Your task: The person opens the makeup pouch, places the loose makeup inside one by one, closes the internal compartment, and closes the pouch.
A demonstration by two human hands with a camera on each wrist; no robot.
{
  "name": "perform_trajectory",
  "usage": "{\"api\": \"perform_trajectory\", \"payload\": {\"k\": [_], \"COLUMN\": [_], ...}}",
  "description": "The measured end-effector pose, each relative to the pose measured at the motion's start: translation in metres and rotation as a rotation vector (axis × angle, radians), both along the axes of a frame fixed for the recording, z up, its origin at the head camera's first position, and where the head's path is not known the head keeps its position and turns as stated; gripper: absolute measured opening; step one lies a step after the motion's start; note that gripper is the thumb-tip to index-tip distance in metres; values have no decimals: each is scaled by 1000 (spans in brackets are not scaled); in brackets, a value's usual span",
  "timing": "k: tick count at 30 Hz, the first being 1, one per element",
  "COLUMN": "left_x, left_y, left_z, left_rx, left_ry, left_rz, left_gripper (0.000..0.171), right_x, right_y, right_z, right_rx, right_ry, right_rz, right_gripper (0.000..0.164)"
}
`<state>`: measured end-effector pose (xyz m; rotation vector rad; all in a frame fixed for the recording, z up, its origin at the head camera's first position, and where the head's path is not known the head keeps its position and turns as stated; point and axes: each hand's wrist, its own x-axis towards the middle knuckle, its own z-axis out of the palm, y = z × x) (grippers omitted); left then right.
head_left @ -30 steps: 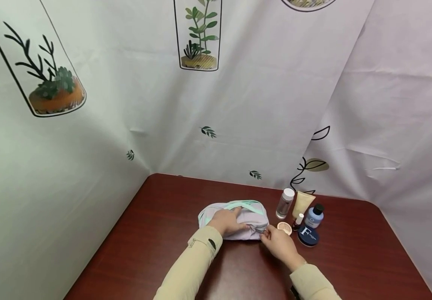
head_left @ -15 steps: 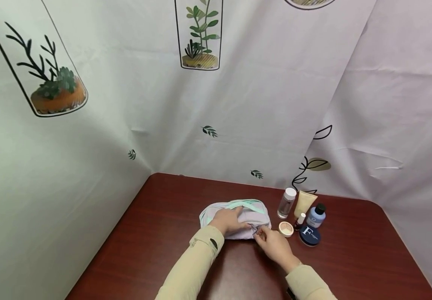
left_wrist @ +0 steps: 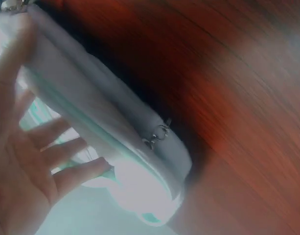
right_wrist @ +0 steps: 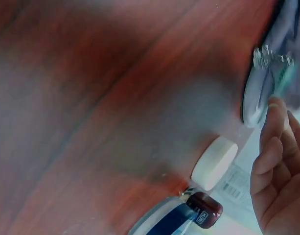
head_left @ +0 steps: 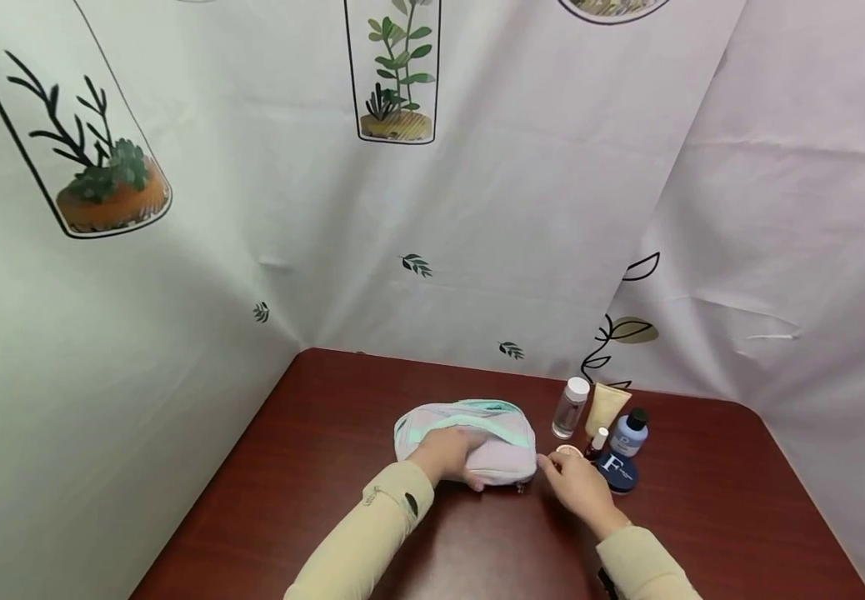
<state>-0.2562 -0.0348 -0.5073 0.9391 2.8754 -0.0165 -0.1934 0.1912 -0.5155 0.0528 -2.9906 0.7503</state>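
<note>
A pale lilac zip pouch (head_left: 500,461) with mint-green trim lies on the table. My left hand (head_left: 443,454) grips its near left part, thumb on the front side and fingers over the top. In the left wrist view, the left hand (left_wrist: 30,166) has its fingers behind the pouch (left_wrist: 86,83), near a mint strip. Metal zipper pulls (left_wrist: 157,136) hang at the far end. My right hand (head_left: 582,492) is at the pouch's right end. In the right wrist view, the right hand (right_wrist: 282,166) has thumb and fingertips together at the pouch's corner; the zipper pulls (right_wrist: 269,58) hang apart from them.
Right of the pouch stand a clear bottle (head_left: 569,410) with a white cap, a cream tube (head_left: 607,407), a blue bottle (head_left: 629,433), a nail-polish-like bottle (head_left: 597,442) and a dark blue round compact (head_left: 617,473). A small round pot (head_left: 569,450) is partly behind my right hand.
My right hand has shifted right from the pouch's front to its right end. The pouch has tilted so its front looks smoother, and my left thumb has moved lower on it.
</note>
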Motion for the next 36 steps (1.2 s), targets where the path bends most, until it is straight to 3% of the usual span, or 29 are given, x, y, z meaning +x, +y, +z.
{"api": "perform_trajectory", "payload": {"k": [3,5,9,11,13,14,19,22,26,29,33,36], "left_x": [1,0,-6,-8,-9,-9,-7,-7,-12,-16,-16,-15], "left_y": [-11,-18,-31,-36,-40,-41,-40,-34,-25,-21,-13,-7], "left_z": [2,4,5,3,1,0,2,10,18,24,28,24], "left_rx": [-71,-120,-148,-122,-81,-44,292,456,464,401,270,189], "left_ry": [-20,14,179,233,235,195,-215,-378,-385,-355,-310,-294], "left_rz": [-109,-189,-338,-352,-312,-265,117,261,337,357,307,246], "left_gripper": [64,54,37,33,31,31,32,37,53,68,85,78], "right_x": [-3,-5,-9,-10,-10,-10,-8,-7,-3,1,5,7], "right_y": [3,3,0,-3,-7,-9,-17,-21,-32,-45,-65,-69], "right_z": [1,1,-1,-3,-5,-5,0,4,5,4,-1,-2], "right_rx": [-18,-30,-91,-165,-243,-280,-374,-403,-547,-671,-707,-730], "right_ry": [1,6,20,-2,-48,-71,-115,-124,-186,-260,-345,-392], "right_rz": [-12,-8,53,111,146,151,107,85,109,253,488,539], "right_gripper": [16,13,29,39,45,47,46,45,45,48,51,50]}}
